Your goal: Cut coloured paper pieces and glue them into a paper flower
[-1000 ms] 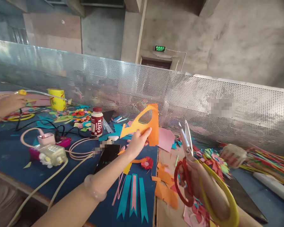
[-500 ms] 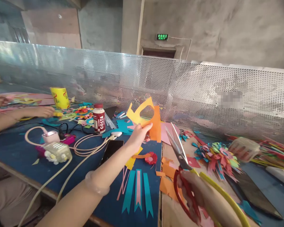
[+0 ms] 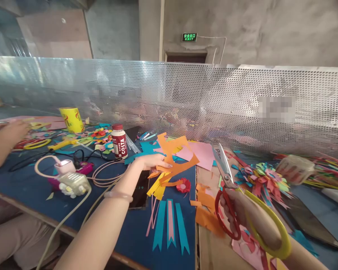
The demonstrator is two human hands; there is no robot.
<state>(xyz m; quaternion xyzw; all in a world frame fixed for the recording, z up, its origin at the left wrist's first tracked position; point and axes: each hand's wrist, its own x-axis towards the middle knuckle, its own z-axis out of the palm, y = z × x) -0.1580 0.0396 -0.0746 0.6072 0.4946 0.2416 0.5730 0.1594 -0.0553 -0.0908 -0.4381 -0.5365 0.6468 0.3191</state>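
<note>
My left hand (image 3: 154, 162) reaches over the middle of the table, its thumb and fingers closed on a sheet of orange paper (image 3: 183, 165) with openings cut in it. The sheet hangs low above pink and blue paper. In my right hand (image 3: 242, 210) is a pair of scissors (image 3: 224, 165) with red and yellow handles, blades pointing up and away from the sheet. Below my left hand lie yellow paper strips (image 3: 159, 185) and a red paper flower (image 3: 183, 185). Nearer me are several blue notched strips (image 3: 159, 227), one with a pink strip on top.
A red-capped bottle (image 3: 119, 142), a dark phone (image 3: 141, 189) and a charger with cables (image 3: 74, 183) stand or lie left. A co-worker's hand (image 3: 14, 131) is far left. Right are a paper-flower bundle (image 3: 266, 180), a clear plastic container (image 3: 295, 169) and a dark flat object (image 3: 315, 223).
My left hand has come down and left with the orange sheet, which now lies flatter. The scissors have shifted slightly right. The co-worker's hand has drawn back left.
</note>
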